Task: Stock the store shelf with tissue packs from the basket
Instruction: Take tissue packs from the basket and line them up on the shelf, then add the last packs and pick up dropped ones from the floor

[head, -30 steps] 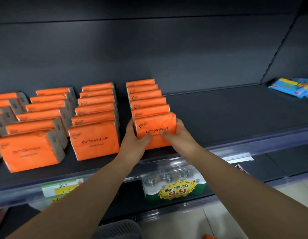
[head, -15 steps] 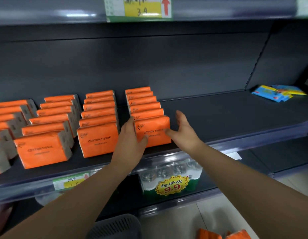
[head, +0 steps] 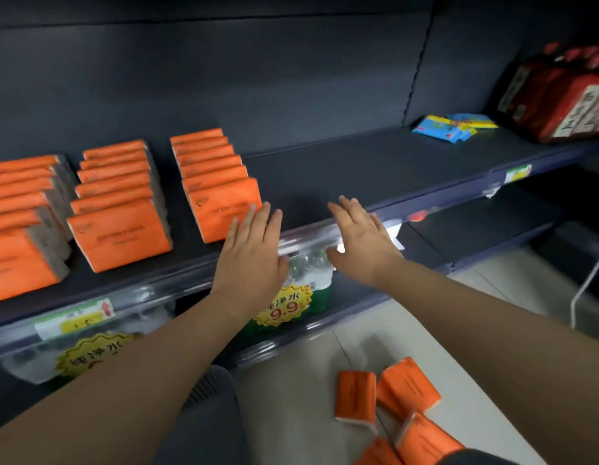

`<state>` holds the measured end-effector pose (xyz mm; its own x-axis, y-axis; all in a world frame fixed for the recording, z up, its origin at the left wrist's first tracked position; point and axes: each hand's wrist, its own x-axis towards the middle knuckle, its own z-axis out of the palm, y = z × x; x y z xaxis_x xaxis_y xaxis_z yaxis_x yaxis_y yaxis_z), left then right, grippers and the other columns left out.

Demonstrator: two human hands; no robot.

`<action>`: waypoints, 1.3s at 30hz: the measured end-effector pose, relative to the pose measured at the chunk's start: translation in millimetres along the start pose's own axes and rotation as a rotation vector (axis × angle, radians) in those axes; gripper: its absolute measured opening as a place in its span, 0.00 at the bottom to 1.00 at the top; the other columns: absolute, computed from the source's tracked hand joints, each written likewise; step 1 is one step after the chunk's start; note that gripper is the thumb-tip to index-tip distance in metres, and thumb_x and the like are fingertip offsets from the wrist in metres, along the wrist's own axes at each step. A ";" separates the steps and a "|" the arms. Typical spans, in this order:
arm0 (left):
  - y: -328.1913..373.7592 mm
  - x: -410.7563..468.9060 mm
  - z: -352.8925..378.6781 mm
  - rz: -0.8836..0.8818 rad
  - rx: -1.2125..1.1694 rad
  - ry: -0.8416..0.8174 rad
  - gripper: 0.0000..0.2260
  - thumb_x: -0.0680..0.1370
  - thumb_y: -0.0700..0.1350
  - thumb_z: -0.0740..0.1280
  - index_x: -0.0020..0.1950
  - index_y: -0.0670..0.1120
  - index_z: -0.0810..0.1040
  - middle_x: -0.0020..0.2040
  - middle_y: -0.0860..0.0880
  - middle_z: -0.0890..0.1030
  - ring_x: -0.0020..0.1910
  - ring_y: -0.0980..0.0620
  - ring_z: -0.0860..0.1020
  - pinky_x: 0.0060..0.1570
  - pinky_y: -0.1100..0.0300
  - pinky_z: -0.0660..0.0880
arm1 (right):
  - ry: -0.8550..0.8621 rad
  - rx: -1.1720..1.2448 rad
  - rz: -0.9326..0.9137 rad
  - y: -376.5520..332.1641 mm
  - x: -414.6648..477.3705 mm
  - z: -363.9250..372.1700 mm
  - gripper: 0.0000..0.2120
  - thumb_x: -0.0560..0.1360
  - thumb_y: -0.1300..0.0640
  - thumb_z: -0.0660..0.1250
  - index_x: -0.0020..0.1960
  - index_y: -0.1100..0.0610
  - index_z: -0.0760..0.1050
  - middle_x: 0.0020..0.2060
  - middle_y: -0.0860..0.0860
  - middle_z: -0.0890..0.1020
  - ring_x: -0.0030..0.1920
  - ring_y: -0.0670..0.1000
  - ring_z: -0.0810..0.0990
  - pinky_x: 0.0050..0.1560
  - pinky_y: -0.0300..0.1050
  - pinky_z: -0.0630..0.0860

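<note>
Orange tissue packs stand in rows on the dark shelf (head: 358, 169). The rightmost row ends in a front pack (head: 221, 209) near the shelf's edge. My left hand (head: 251, 253) hovers flat just right of that pack, fingers straight, holding nothing. My right hand (head: 362, 239) is spread over the shelf's front rail, also holding nothing. Several loose orange packs (head: 392, 407) lie low at the bottom right. A grey basket (head: 207, 397) shows partly behind my left forearm.
Blue and yellow packets (head: 452, 127) lie at the shelf's far right, next to a red box (head: 560, 95). Bottled water with a yellow 9.9 tag (head: 284, 307) sits on the shelf below. A white frame (head: 590, 283) stands at the right.
Both hands let go of the front pack of the rightmost row and drew back to the right with fingers spread. The view swung right and down, bringing the loose packs into sight.
</note>
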<state>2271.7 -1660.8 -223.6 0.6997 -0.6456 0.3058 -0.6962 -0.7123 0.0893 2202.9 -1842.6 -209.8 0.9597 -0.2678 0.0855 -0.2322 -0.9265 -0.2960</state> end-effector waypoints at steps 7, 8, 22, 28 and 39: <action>59.1 -11.8 49.1 0.130 -0.013 -0.117 0.31 0.79 0.51 0.60 0.79 0.44 0.53 0.80 0.46 0.51 0.79 0.47 0.47 0.77 0.50 0.45 | -0.089 -0.057 0.113 74.0 -56.5 22.3 0.36 0.76 0.52 0.62 0.78 0.52 0.47 0.78 0.49 0.46 0.77 0.50 0.43 0.76 0.51 0.41; 66.9 -14.3 58.3 0.146 -0.018 -0.139 0.31 0.79 0.51 0.60 0.79 0.44 0.52 0.80 0.46 0.51 0.79 0.48 0.47 0.77 0.50 0.44 | -0.098 -0.063 0.127 85.3 -64.6 28.3 0.36 0.76 0.52 0.62 0.78 0.52 0.47 0.78 0.50 0.46 0.77 0.50 0.43 0.76 0.51 0.42; 133.4 -66.0 205.5 0.338 0.128 -0.578 0.33 0.80 0.53 0.57 0.79 0.45 0.45 0.80 0.45 0.47 0.79 0.47 0.44 0.77 0.50 0.44 | -0.337 0.037 0.352 197.6 -168.8 143.3 0.36 0.76 0.51 0.62 0.78 0.52 0.47 0.78 0.50 0.47 0.77 0.48 0.45 0.75 0.47 0.42; 143.8 -77.5 253.1 0.375 0.135 -0.726 0.35 0.80 0.51 0.60 0.79 0.43 0.43 0.80 0.45 0.47 0.79 0.47 0.44 0.76 0.51 0.43 | -0.400 0.094 0.439 223.8 -210.5 191.2 0.36 0.75 0.49 0.63 0.77 0.53 0.48 0.77 0.50 0.52 0.77 0.49 0.50 0.75 0.46 0.46; 149.0 -89.6 328.2 0.409 0.104 -0.860 0.46 0.70 0.55 0.73 0.78 0.43 0.49 0.77 0.45 0.58 0.76 0.47 0.57 0.75 0.53 0.54 | -0.515 0.150 0.567 245.6 -252.4 257.1 0.38 0.71 0.46 0.66 0.76 0.54 0.54 0.74 0.52 0.62 0.73 0.53 0.62 0.73 0.46 0.56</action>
<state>2157.9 -1799.4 -548.8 0.3121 -0.8016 -0.5099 -0.9242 -0.3806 0.0327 1944.4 -1934.6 -548.6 0.6619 -0.4992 -0.5592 -0.7206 -0.6293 -0.2912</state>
